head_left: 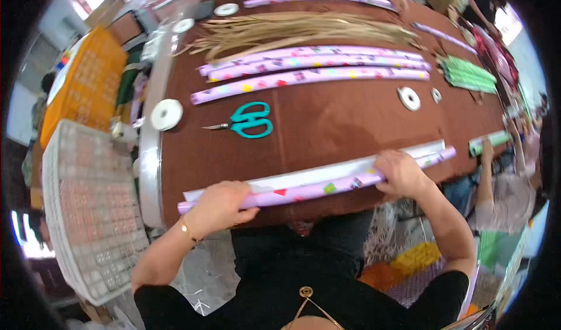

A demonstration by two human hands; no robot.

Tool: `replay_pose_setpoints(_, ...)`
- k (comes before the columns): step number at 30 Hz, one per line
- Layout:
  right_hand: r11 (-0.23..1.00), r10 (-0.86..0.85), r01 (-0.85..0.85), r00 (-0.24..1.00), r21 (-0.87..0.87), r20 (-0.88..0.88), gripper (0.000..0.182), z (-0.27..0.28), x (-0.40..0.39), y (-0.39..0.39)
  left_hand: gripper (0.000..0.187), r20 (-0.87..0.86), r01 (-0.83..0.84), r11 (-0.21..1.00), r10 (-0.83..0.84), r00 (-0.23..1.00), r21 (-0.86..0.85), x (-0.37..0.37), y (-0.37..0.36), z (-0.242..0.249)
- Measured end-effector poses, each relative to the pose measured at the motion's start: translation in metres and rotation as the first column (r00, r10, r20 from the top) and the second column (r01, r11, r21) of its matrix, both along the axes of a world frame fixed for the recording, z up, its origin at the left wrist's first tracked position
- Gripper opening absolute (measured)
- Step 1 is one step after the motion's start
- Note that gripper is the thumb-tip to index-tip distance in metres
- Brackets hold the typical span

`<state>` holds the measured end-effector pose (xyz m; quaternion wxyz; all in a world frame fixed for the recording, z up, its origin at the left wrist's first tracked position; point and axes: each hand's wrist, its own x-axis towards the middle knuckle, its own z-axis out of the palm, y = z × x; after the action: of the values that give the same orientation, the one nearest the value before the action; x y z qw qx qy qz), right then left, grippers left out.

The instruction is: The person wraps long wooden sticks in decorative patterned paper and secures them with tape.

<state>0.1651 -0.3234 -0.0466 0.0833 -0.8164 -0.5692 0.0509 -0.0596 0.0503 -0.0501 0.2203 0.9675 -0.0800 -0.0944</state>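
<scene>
A lilac roll of patterned paper (304, 193) lies along the front edge of the brown-covered table, its white inner side showing as a strip behind it. My left hand (219, 206) is closed over the roll near its left end, thumb toward the middle. Farther right, my right hand (400, 172) grips the same roll, fingers curled over the top. Beyond them lie teal-handled scissors (251, 120), blades pointing left. Several finished-looking lilac rolls (310, 80) are lined up behind the scissors.
A bundle of tan strips (310, 31) stretches across the table's far part. White tape rolls (166, 115) stand near the left edge and at right. A white plastic basket (96, 213) is at my left. Green packs (467, 74) and another person's arm (486, 178) are at right.
</scene>
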Motion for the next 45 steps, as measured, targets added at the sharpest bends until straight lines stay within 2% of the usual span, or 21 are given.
replay_pose_setpoints(2, 0.996, -0.008, -0.002, 0.994, -0.087, -0.114, 0.032, 0.012, 0.001, 0.004, 0.033, -0.288, -0.016, 0.981, -0.041, 0.957, -0.192, 0.007, 0.003, 0.019)
replay_pose_setpoints(4, 0.991, -0.069, 0.065, 0.997, -0.121, -0.031, 0.031, 0.013, 0.001, 0.006, 0.033, -0.194, -0.003, 0.999, -0.006, 0.981, -0.044, 0.007, -0.002, 0.026)
replay_pose_setpoints(6, 0.996, -0.073, 0.076, 0.995, -0.045, 0.066, 0.030, 0.007, 0.007, 0.005, 0.033, 0.223, -0.038, 0.974, -0.013, 0.975, 0.224, 0.006, -0.006, 0.034)
replay_pose_setpoints(8, 0.995, -0.097, 0.093, 0.981, 0.034, 0.166, 0.030, 0.004, 0.009, 0.005, 0.033, 0.280, -0.049, 0.971, -0.019, 0.960, 0.236, 0.003, -0.001, 0.027)
replay_pose_setpoints(10, 0.993, -0.093, 0.082, 0.986, 0.085, 0.135, 0.029, 0.008, 0.007, 0.006, 0.032, 0.127, 0.034, 0.997, -0.043, 0.991, 0.071, 0.004, 0.003, 0.023)
replay_pose_setpoints(11, 0.994, -0.082, 0.065, 0.974, 0.084, 0.211, 0.030, 0.017, 0.003, 0.009, 0.031, -0.037, 0.015, 0.999, -0.013, 0.999, 0.048, 0.004, 0.003, 0.024)
replay_pose_setpoints(12, 0.994, -0.079, 0.061, 0.973, 0.087, 0.216, 0.030, 0.019, 0.005, 0.008, 0.031, -0.032, 0.011, 0.999, -0.009, 0.999, 0.051, 0.007, 0.002, 0.027)
replay_pose_setpoints(14, 0.991, -0.111, 0.077, 0.931, 0.109, 0.348, 0.034, 0.023, 0.009, 0.005, 0.031, -0.233, 0.019, 1.000, -0.017, 0.972, 0.006, 0.012, 0.003, 0.032)
replay_pose_setpoints(16, 0.989, -0.139, 0.116, 0.931, 0.087, 0.337, 0.031, 0.024, 0.010, 0.008, 0.033, 0.168, 0.000, 0.993, -0.020, 0.986, 0.117, 0.007, 0.004, 0.030)
replay_pose_setpoints(18, 0.985, -0.161, 0.168, 0.976, -0.033, 0.145, 0.028, 0.018, 0.011, 0.004, 0.038, 0.373, -0.055, 0.954, -0.062, 0.926, 0.295, 0.009, 0.004, 0.039)
replay_pose_setpoints(19, 0.988, -0.147, 0.151, 0.987, -0.045, 0.069, 0.026, 0.021, 0.010, 0.004, 0.038, 0.400, -0.074, 0.933, -0.078, 0.913, 0.353, 0.010, 0.004, 0.036)
replay_pose_setpoints(22, 0.980, -0.161, 0.173, 0.980, -0.101, 0.117, 0.027, 0.034, 0.008, 0.003, 0.038, 0.420, -0.088, 0.917, -0.092, 0.903, 0.388, 0.009, 0.001, 0.020)
replay_pose_setpoints(24, 0.994, -0.107, 0.101, 0.956, 0.037, 0.272, 0.034, 0.021, 0.022, -0.005, 0.038, 0.403, -0.080, 0.928, -0.080, 0.912, 0.365, 0.012, -0.006, 0.013)
replay_pose_setpoints(26, 0.992, -0.112, 0.087, 0.929, 0.087, 0.354, 0.038, 0.017, 0.031, -0.013, 0.014, 0.589, -0.158, 0.925, -0.083, 0.804, 0.347, 0.018, -0.015, 0.006)
replay_pose_setpoints(27, 0.995, -0.094, 0.077, 0.938, 0.062, 0.333, 0.038, 0.012, 0.030, -0.017, 0.017, 0.587, -0.133, 0.931, -0.100, 0.803, 0.339, 0.019, -0.015, -0.006)
replay_pose_setpoints(28, 0.993, -0.097, 0.066, 0.936, 0.101, 0.337, 0.040, 0.005, 0.030, -0.018, 0.038, 0.489, -0.109, 0.953, -0.045, 0.871, 0.282, 0.016, -0.020, -0.006)
replay_pose_setpoints(33, 0.992, -0.096, 0.079, 0.978, 0.098, 0.185, 0.060, -0.020, 0.019, -0.031, 0.040, 0.418, -0.049, 0.988, -0.017, 0.908, 0.146, 0.007, -0.045, -0.028)
replay_pose_setpoints(38, 0.989, -0.094, 0.074, 0.984, 0.130, 0.152, 0.065, -0.027, 0.016, -0.038, 0.046, 0.459, -0.156, 0.981, 0.086, 0.884, 0.118, -0.011, -0.041, -0.030)
replay_pose_setpoints(40, 0.995, -0.056, 0.036, 0.970, 0.090, 0.236, 0.070, -0.025, 0.021, -0.041, 0.047, 0.469, -0.260, 0.956, 0.170, 0.866, 0.133, -0.018, -0.034, -0.029)
replay_pose_setpoints(44, 0.995, -0.063, 0.050, 0.987, 0.088, 0.148, 0.068, -0.009, 0.019, -0.027, 0.052, 0.546, -0.311, 0.945, 0.209, 0.811, 0.100, -0.025, -0.033, -0.033)
replay_pose_setpoints(45, 0.987, -0.069, 0.057, 0.995, 0.152, 0.076, 0.057, -0.006, 0.020, -0.018, 0.053, 0.527, -0.319, 0.944, 0.228, 0.819, 0.088, -0.025, -0.033, -0.035)
